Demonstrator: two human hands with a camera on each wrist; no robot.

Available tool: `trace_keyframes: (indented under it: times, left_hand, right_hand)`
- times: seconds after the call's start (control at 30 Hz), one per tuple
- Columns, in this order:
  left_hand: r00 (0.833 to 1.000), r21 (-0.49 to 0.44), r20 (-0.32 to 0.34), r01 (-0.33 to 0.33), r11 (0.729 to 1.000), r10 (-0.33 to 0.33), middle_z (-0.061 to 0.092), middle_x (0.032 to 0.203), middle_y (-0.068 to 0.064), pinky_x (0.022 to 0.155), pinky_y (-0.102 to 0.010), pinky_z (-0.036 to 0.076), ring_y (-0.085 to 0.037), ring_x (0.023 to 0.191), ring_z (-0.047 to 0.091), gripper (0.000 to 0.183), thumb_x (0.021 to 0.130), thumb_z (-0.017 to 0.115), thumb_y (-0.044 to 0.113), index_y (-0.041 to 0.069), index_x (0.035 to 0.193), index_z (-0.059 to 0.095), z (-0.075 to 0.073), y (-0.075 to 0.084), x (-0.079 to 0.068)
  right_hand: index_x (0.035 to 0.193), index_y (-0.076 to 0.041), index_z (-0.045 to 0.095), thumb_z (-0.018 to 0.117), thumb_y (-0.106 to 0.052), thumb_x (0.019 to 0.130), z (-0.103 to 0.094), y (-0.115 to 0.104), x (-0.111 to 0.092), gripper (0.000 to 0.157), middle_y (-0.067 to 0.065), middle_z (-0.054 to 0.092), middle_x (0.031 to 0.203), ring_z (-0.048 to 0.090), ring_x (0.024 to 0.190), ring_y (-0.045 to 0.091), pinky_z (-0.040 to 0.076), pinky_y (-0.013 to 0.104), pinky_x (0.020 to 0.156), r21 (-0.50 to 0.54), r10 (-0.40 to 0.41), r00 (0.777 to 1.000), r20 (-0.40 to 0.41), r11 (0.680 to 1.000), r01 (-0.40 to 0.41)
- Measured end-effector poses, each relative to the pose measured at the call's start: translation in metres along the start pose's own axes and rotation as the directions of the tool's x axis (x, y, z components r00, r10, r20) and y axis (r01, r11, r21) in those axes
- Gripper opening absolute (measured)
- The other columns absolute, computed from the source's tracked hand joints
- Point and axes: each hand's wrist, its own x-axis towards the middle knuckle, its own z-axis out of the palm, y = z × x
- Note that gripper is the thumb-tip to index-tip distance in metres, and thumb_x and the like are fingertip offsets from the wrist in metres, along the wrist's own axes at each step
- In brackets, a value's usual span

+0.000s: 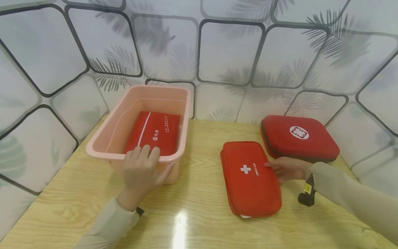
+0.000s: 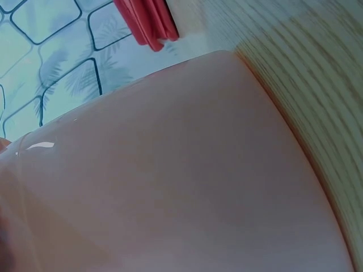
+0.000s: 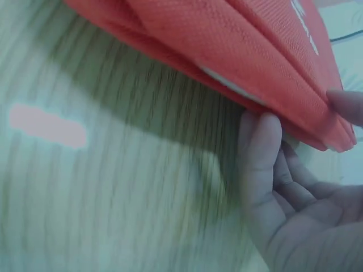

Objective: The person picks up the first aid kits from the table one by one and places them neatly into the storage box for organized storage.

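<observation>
My left hand (image 1: 141, 169) grips the near rim of a pink plastic bin (image 1: 109, 133), its fingers hooked over the edge. Inside the bin lies a flat red packet (image 1: 161, 138) with a white stripe and white printing. At the right, my right hand (image 1: 289, 168) holds the right edge of a red first aid bag (image 1: 248, 193) with a white cross. In the right wrist view, fingertips (image 3: 266, 136) reach under the bag's edge while the thumb (image 3: 346, 106) lies on its top. The bin's wall (image 2: 170, 158) fills most of the left wrist view.
A larger red hard case (image 1: 298, 145) with a round white emblem lies behind the right hand, near the wall. Everything stands on a wood-grain table (image 1: 205, 214). A patterned wall covering (image 1: 230, 52) closes off the back and both sides.
</observation>
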Motion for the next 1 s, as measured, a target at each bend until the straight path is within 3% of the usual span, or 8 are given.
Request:
trace_keyframes:
  times: [0.13,0.33,0.47,0.57,0.67,0.83,1.0]
  left_hand:
    - [1.000,-0.007,0.000,0.004,1.000,-0.004,0.053,0.059,-0.014,0.045,-0.036,0.036,-0.029,0.049,0.047,0.056,0.089,0.039,0.053,0.002,0.069,0.050,0.000,0.000,0.000]
    - [1.000,-0.006,0.011,0.002,1.000,-0.002,0.053,0.059,-0.014,0.045,-0.037,0.037,-0.029,0.049,0.048,0.057,0.089,0.037,0.054,0.002,0.069,0.050,-0.001,-0.001,0.000]
    - [1.000,0.001,0.013,-0.003,1.000,0.003,0.054,0.060,-0.015,0.045,-0.037,0.037,-0.029,0.050,0.048,0.058,0.089,0.037,0.054,0.002,0.069,0.050,-0.001,-0.001,0.000]
    - [1.000,0.003,0.008,-0.004,1.000,0.004,0.054,0.059,-0.014,0.045,-0.036,0.037,-0.029,0.049,0.048,0.057,0.089,0.038,0.054,0.002,0.069,0.050,0.000,-0.001,0.000]
    - [1.000,0.002,0.004,-0.003,1.000,0.003,0.053,0.059,-0.014,0.045,-0.036,0.036,-0.029,0.049,0.047,0.057,0.089,0.038,0.054,0.002,0.068,0.050,0.000,0.000,0.000]
    - [1.000,0.003,0.008,-0.005,1.000,0.005,0.053,0.059,-0.014,0.045,-0.036,0.036,-0.029,0.049,0.048,0.057,0.089,0.037,0.053,0.002,0.068,0.050,0.000,0.000,0.000]
    - [1.000,0.000,0.013,-0.006,1.000,0.006,0.054,0.060,-0.015,0.045,-0.036,0.037,-0.030,0.050,0.049,0.057,0.089,0.038,0.053,0.002,0.069,0.050,0.000,0.000,0.000]
  right_hand:
    - [0.122,-0.006,0.054,0.047,-0.032,0.096,0.010,-0.006,-0.003,0.037,0.000,0.061,0.110,0.057,0.101,0.016,0.052,0.029,0.085,0.067,-0.017,0.999,0.036,0.998,0.014]
    - [0.123,-0.010,0.044,0.047,-0.025,0.095,0.020,-0.010,-0.006,0.032,-0.002,0.057,0.111,0.054,0.105,0.017,0.048,0.035,0.093,0.135,-0.105,0.990,0.099,0.987,0.091]
    - [0.124,-0.015,0.042,0.038,-0.018,0.098,0.021,-0.011,-0.004,0.026,-0.003,0.059,0.115,0.058,0.108,0.015,0.048,0.037,0.097,0.250,-0.188,0.957,0.221,0.959,0.131]
    - [0.124,-0.018,0.043,0.034,-0.015,0.099,0.022,-0.012,-0.004,0.026,-0.003,0.061,0.115,0.060,0.108,0.014,0.048,0.036,0.097,0.321,-0.245,0.931,0.271,0.935,0.153]
    - [0.122,-0.020,0.045,0.035,-0.014,0.099,0.025,-0.015,-0.004,0.026,-0.003,0.063,0.113,0.062,0.105,0.014,0.049,0.036,0.095,0.351,-0.277,0.931,0.236,0.918,0.184]
    - [0.122,-0.019,0.043,0.041,-0.016,0.099,0.032,-0.021,-0.005,0.024,-0.005,0.063,0.109,0.061,0.102,0.012,0.051,0.034,0.091,0.363,-0.295,0.951,0.095,0.899,0.243]
    - [0.124,-0.015,0.037,0.045,-0.018,0.098,0.037,-0.023,-0.003,0.028,-0.007,0.062,0.107,0.060,0.099,0.011,0.052,0.030,0.087,0.390,-0.260,0.966,-0.007,0.889,0.242]
